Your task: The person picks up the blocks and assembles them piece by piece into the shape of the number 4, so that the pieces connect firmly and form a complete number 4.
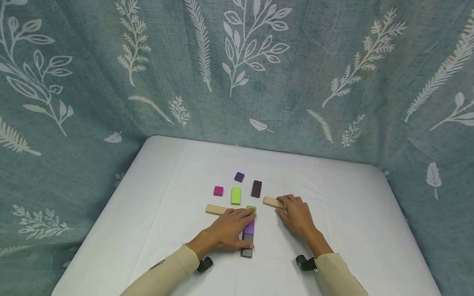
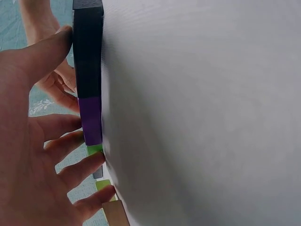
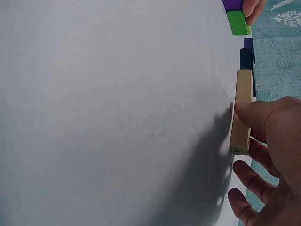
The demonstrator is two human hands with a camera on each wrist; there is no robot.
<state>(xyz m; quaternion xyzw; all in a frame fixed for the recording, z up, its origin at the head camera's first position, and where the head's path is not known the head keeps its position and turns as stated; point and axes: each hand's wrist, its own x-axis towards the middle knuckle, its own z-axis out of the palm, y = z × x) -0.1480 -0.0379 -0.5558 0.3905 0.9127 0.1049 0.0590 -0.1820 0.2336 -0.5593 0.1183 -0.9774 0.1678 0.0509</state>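
Note:
My left hand (image 1: pixel 227 231) rests along a row of blocks, its fingers fairly straight and spread. The row holds a green block (image 1: pixel 250 207), a purple block (image 1: pixel 249 227) and dark grey pieces (image 1: pixel 246 253) end to end. In the left wrist view the thumb touches the black block (image 2: pixel 88 52), while fingertips lie by the purple and green ones. To the right, my right hand (image 1: pixel 297 216) pinches one end of a plain wooden block (image 1: pixel 271 201) between thumb and forefinger. The right wrist view shows that wooden block (image 3: pixel 242 89) low over or on the white surface; which, I cannot tell.
Another wooden block (image 1: pixel 215 209) lies left of the row, partly under the left hand. Beyond are a lime block (image 1: pixel 235 196), a dark brown block (image 1: pixel 256 189), a magenta cube (image 1: pixel 218 191) and a dark purple cube (image 1: pixel 239 177). A leaf-patterned curtain (image 1: pixel 207 111) borders the white table (image 1: pixel 177 176).

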